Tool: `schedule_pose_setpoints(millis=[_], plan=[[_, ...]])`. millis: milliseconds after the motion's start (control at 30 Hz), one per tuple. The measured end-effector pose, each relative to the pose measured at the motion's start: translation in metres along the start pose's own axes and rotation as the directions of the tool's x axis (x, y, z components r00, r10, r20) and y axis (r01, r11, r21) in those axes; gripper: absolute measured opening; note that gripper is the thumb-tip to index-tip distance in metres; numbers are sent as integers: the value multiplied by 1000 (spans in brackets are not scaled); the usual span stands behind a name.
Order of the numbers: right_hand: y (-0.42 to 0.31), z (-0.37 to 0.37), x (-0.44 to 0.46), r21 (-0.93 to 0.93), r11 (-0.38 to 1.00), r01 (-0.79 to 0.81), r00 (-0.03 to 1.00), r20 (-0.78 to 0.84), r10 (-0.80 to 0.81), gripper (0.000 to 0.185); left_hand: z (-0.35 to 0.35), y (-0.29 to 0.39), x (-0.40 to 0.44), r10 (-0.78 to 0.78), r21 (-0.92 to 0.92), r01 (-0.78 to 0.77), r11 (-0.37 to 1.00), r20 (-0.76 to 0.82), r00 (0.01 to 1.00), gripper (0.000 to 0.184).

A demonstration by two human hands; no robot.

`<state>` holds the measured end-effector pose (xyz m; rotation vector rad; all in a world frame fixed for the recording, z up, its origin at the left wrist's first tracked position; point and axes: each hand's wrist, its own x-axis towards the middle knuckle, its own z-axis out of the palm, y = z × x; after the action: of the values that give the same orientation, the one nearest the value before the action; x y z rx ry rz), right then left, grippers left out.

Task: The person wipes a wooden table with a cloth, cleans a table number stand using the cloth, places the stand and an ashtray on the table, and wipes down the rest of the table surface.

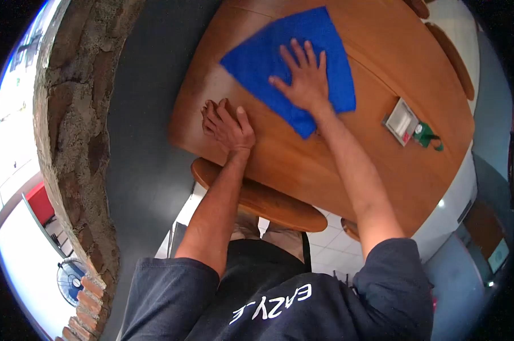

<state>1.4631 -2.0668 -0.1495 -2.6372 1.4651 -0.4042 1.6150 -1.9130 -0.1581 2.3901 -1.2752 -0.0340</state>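
Observation:
A blue cloth (pixel 262 68) lies spread on the brown wooden table (pixel 285 165). My right hand (pixel 305 79) is flat on the cloth, palm down with the fingers apart. To the left of the cloth, my left hand (pixel 228 125) rests on the bare wood near the table's left edge, its fingers apart and slightly bent, holding nothing. Right of my right forearm, a small metal tray (pixel 401 120) sits on the table, with a green object (pixel 425 135) beside it.
A wooden chair back (pixel 268 204) stands between my body and the table's near edge. Another chair back (pixel 450 59) is at the far right. A rough stone-edged wall (pixel 81 113) and a dark grey surface (pixel 146 113) run along the left.

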Motion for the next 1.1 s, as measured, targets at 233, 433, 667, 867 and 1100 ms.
schedule_pose_setpoints(millis=[233, 433, 667, 867, 1100], plan=[[-86, -42, -180, 206, 978, -16, 960, 278, -43, 75, -9, -16, 5, -130, -436, 94, 895, -55, 990, 49], [-92, -47, -218, 258, 966, 32, 959, 263, -102, 78, -19, -43, 30, 20, -476, -1, 879, 36, 999, 45], [-20, -39, -106, 105, 983, -149, 974, 185, 127, 83, -19, -27, 29, 148, -105, -144, 984, 23, 989, 49], [55, -18, 1, -2, 972, -235, 971, 39, 235, 85, -16, -19, 33, 87, 3, -88, 996, 91, 992, 51], [151, 4, 106, -128, 952, -278, 960, -85, 268, 89, -8, -21, 35, 69, 16, -70, 997, 61, 996, 50]])
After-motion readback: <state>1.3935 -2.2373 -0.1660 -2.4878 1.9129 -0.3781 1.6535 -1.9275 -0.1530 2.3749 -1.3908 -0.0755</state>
